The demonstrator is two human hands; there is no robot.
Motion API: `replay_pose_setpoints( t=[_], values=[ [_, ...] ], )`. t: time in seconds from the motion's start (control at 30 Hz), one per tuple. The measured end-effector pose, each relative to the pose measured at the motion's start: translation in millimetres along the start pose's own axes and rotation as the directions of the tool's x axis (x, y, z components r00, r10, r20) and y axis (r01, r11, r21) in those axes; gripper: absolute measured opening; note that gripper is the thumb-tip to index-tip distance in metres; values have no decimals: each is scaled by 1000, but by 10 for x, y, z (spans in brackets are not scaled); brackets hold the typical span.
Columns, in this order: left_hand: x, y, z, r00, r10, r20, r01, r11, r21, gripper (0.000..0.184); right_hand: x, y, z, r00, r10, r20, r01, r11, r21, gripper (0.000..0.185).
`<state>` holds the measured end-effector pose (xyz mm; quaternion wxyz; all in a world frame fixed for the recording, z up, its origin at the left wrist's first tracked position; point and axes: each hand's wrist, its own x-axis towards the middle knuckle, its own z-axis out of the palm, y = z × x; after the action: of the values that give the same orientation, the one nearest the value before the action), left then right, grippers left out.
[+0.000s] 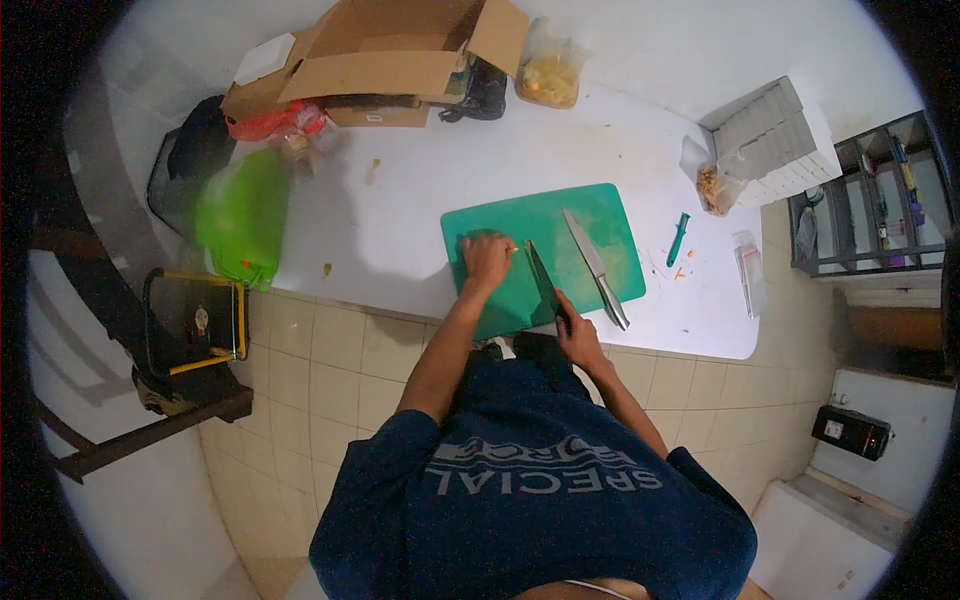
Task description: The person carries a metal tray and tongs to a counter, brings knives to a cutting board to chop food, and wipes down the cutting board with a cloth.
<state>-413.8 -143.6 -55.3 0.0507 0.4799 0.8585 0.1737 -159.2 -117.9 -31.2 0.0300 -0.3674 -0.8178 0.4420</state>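
Note:
A green cutting board (pixel 621 240) lies at the table's front edge. Over its left part is my left hand (pixel 487 257), fingers closed on a small orange-and-pale piece (pixel 513 249) that barely shows at the fingertips. My right hand (pixel 578 330), at the board's front edge, is wrapped round the handle of a dark-bladed knife (pixel 543 280). That blade points away from me, its tip a little right of my left hand, with a small light bit at the tip. To the right a second knife (pixel 588 248), silver, rests on the board, touched by neither hand.
Right of the board lie a green peeler (pixel 679 240) and orange scraps (pixel 681 273). Farther back stand a bag of brown pieces (pixel 716 190), white boxes (pixel 775 140), a bag of pale pieces (pixel 549 80) and an open cardboard box (pixel 375 77). A green bag (pixel 240 215) hangs over the left edge.

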Motion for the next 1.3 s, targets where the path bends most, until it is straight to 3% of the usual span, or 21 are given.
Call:
replay_pose_setpoints(
  t=[0.07,0.17,0.37,0.57,0.97,1.3],
  values=[
    [9,-17,7,1000,6,10,-6,1000,18,6,128,-1,48,995,-61,-82,70,992,109,59],
    [22,-26,26,998,44,42,-48,993,111,7,323,-69,64,999,-30,-45,37,984,177,58],
    [24,60,-43,1000,25,8,-25,998,55,8,730,-80,167,996,-69,-62,80,978,192,59],
    [32,95,-120,993,-26,115,19,998,66,8,876,-104,247,973,-170,-158,197,965,172,62],
    [-12,-6,-95,990,-30,137,27,999,20,11,949,-199,348,987,-131,-93,144,978,153,64],
    [14,-108,110,999,22,-38,-19,998,60,6,981,-337,287,997,-61,-36,66,987,148,61]
  ],
)
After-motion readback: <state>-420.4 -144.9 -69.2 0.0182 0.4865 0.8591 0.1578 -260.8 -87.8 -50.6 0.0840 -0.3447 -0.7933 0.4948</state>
